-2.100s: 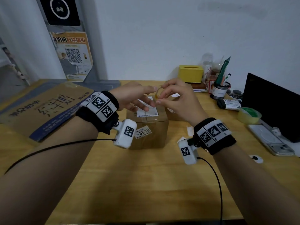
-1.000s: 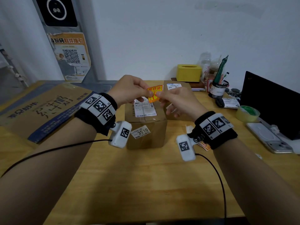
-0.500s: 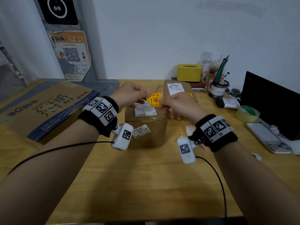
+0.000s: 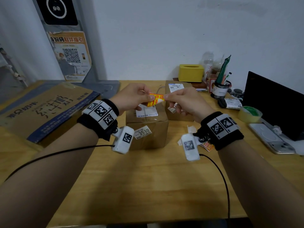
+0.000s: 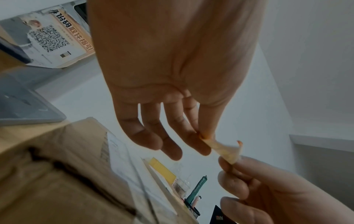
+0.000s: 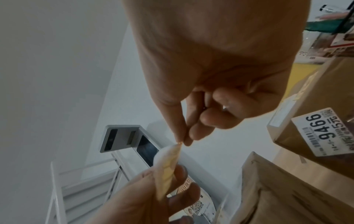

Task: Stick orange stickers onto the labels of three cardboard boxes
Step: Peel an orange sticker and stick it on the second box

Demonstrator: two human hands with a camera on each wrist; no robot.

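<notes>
**Both hands hold one orange sticker above the front box**

We hold the orange sticker (image 4: 156,100) in the air between our two hands, just above the white label (image 4: 147,111) on top of the front box (image 4: 148,127). Our left hand (image 4: 131,97) pinches the left edge of the sticker between thumb and forefinger, and the other fingers (image 5: 153,136) hang down loosely, as the left wrist view shows. Our right hand (image 4: 185,101) pinches the right edge, also with thumb and forefinger, while its other fingers are curled toward the palm. One lower corner of the sticker shows white, and we cannot tell if this is backing paper or the underside. The sticker does not touch the label.

The front box stands on the wooden desk (image 4: 148,186) and has a small tag with the number 3510 (image 4: 142,132) on its near side. A second box (image 4: 178,102) stands just behind and to the right of it, with its own white label (image 4: 176,87) on top. We see only these two small boxes.

On the left of the desk lies a big flat carton (image 4: 46,109). On the right we see a yellow box (image 4: 190,73), a pen cup (image 4: 221,89), a tape roll (image 4: 249,114) and a phone (image 4: 271,139). Some paper scraps (image 4: 191,129) lie near our right wrist.
</notes>
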